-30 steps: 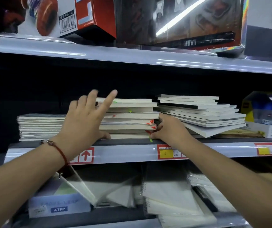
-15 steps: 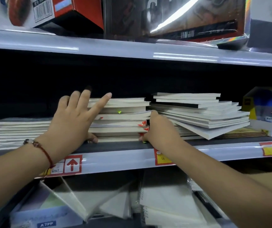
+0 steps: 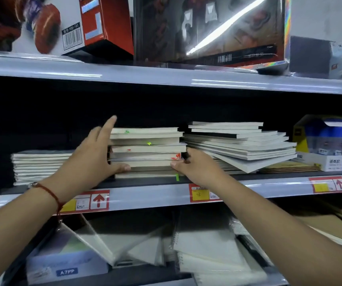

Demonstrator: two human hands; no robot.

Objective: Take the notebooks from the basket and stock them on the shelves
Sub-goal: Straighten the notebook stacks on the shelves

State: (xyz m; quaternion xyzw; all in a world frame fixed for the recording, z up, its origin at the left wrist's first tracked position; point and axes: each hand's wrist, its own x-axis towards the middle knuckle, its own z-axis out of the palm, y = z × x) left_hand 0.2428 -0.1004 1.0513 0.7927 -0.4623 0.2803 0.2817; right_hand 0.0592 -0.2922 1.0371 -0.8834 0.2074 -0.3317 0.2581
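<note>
A stack of cream-edged notebooks (image 3: 147,152) with small coloured tabs stands in the middle of the shelf (image 3: 155,195). My left hand (image 3: 92,153) lies flat against the stack's left side, fingers straight and pointing up, thumb along the front near the bottom. My right hand (image 3: 194,166) presses the stack's lower right corner; its fingertips are tucked out of sight between this stack and the one beside it. A lower pile of notebooks (image 3: 40,166) sits to the left, and a slanting, fanned pile (image 3: 240,145) to the right. No basket is in view.
A blue and yellow box (image 3: 329,143) stands at the shelf's right end. Red and dark boxes (image 3: 104,23) fill the shelf above. Below, spiral pads in plastic sleeves (image 3: 205,248) and a box marked A7PP (image 3: 66,265) lie on the lower shelf.
Both hands stay on the middle stack. My left hand has slid from the stack's front round to its left side, so more of the front edges show.
</note>
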